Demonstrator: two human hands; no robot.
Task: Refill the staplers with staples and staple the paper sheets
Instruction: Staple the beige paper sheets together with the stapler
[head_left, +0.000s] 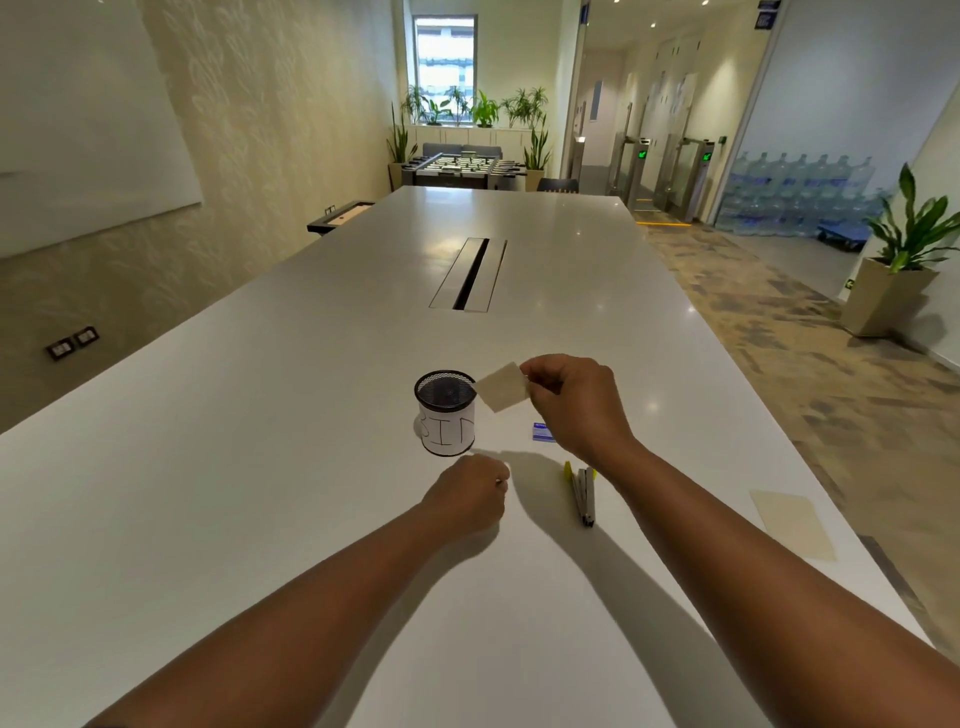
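Head view: long white counter (260, 467), both bare forearms reaching in from the near edge. Right hand (574, 400) raised above the counter, fingers (535, 376) pinching one corner of a small beige paper sheet (503, 387); sheet tilted, held in the air just beside the rim of the mesh cup, at its right. Left hand (470, 496) low near the counter surface, fingers curled into a loose fist, thumb tip against the index; cannot tell if anything small is pinched there. Black mesh cup (445, 413) stands upright near the counter's middle width, just beyond the left hand, wrapped in a white label with handwritten letters reading "BIN". Small blue staple box (542, 431) lies flat on the counter right of the cup, partly hidden under the right wrist. Stapler (582, 493) with yellow tip lies on the counter beside the right forearm, long axis pointing toward the near edge, looks opened out flat. Second beige paper sheet (792, 525) lies flat close to the counter's right edge, well apart from the stapler. Cable slot (467, 275) with dark opening runs along the counter's centre further away. Potted plant (904, 249) on the floor past the right edge.
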